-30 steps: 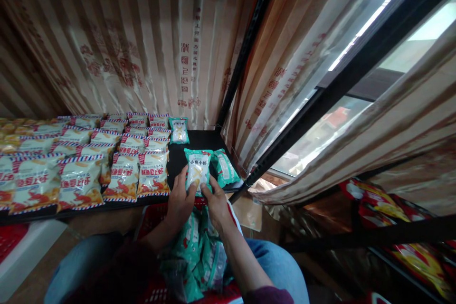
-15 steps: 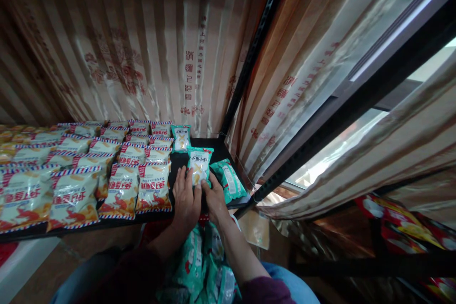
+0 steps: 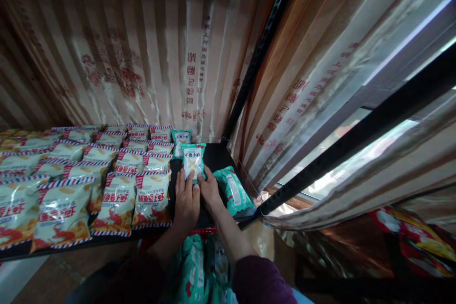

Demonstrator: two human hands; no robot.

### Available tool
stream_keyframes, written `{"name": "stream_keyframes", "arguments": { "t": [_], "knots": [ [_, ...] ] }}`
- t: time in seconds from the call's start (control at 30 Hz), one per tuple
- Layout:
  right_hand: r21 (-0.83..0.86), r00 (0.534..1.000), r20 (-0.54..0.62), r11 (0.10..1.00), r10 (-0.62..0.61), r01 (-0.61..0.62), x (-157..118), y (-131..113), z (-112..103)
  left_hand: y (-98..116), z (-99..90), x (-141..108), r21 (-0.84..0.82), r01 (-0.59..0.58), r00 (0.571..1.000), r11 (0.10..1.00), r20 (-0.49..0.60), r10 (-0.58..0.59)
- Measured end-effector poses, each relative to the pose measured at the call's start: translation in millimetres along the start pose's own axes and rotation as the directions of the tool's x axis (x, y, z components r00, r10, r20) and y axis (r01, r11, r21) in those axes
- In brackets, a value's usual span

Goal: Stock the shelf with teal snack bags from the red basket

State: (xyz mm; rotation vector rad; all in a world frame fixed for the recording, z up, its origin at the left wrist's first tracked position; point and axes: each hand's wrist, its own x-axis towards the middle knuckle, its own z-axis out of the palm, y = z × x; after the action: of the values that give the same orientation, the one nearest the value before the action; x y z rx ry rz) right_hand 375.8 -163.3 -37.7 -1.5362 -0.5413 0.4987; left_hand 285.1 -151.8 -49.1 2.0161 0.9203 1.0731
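A teal-and-white snack bag (image 3: 193,157) is held upright between my two hands above the black shelf (image 3: 213,153). My left hand (image 3: 187,198) grips its lower left side, fingers together and pointing away from me. From the lower right, my right hand (image 3: 210,191) holds the bag, its thumb against the front. Just behind stands a matching teal snack bag (image 3: 181,137), partly covered by the held one. Another teal bag (image 3: 233,191) lies tilted at the shelf's right end, beside my right hand.
Rows of white snack bags (image 3: 152,198) with striped edges fill the shelf to the left. Below my arms, several teal bags (image 3: 194,266) sit in a red basket (image 3: 205,231). A black upright post (image 3: 261,52) rises at the back corner, with pleated curtains (image 3: 149,47) behind.
Both hands have moved the held bag slightly left and farther back on the shelf, toward the standing teal bag. My view has shifted a little.
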Motion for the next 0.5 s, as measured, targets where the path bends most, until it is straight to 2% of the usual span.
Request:
{"name": "stream_keyframes", "arguments": {
  "t": [0.1, 0.23, 0.5],
  "knots": [
    [-0.044, 1.000, -0.010, 0.999, -0.017, 0.016, 8, 1, 5, -6, -0.5, 5, -0.025, -0.004, 1.000, 1.000, 0.014, 0.004],
    [-0.057, 0.998, 0.031, 0.997, -0.057, 0.059, 15, -1, 10, -10, -1.5, 10, -0.044, 0.017, 1.000, 0.999, 0.014, -0.016],
    [-0.077, 0.994, 0.080, 0.994, -0.069, 0.075, 23, -4, 15, -10, -0.2, 17, -0.033, 0.056, 0.998, 0.998, -0.009, -0.056]
  ]
}}
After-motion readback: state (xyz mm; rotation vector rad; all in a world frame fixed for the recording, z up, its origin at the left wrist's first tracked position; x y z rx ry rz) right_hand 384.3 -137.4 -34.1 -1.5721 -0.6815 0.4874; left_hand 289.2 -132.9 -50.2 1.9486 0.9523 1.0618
